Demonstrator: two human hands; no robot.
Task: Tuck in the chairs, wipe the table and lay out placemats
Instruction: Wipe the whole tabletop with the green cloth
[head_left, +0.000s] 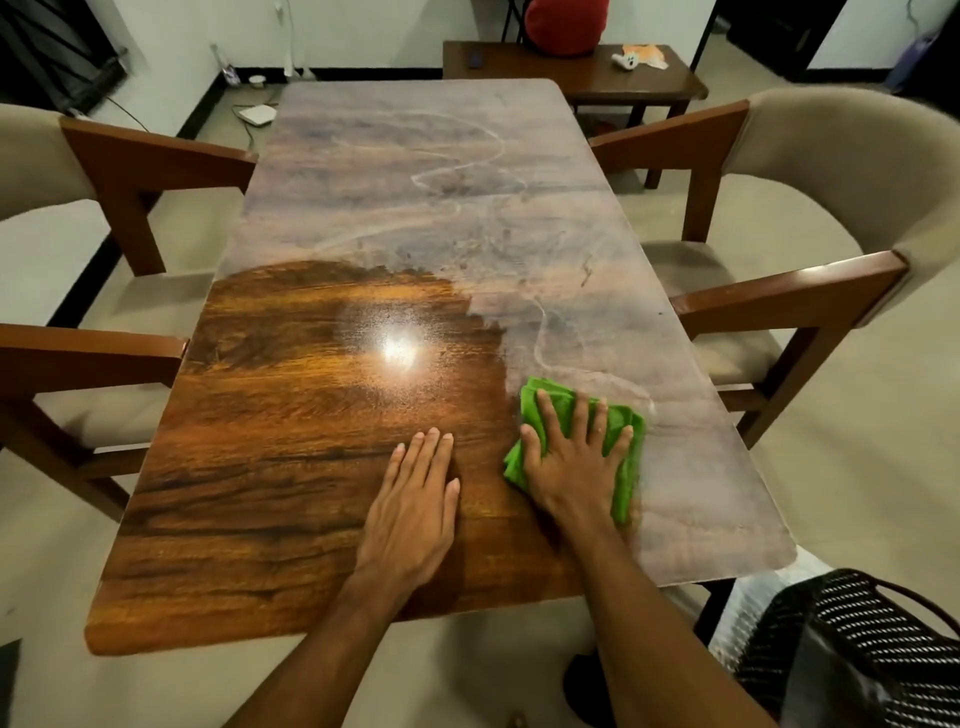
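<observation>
One green cloth (621, 457) lies bunched on the near right part of the wooden table (311, 467), right at the line where the shiny, clean near-left area meets the dull, dusty film that covers the far and right parts. The right hand (574, 457) presses flat on the cloth with its fingers spread wide, not curled round it. The left hand (415, 499) rests palm down on the bare clean wood just left of the cloth, fingers straight and close together, grasping nothing. A lamp's glare shines on the clean patch. Two chairs are in view, one on the left side (104, 249) and one on the right side (810, 228), both with wooden arms and beige padding. One small side table (582, 73) stands beyond the far end.
</observation>
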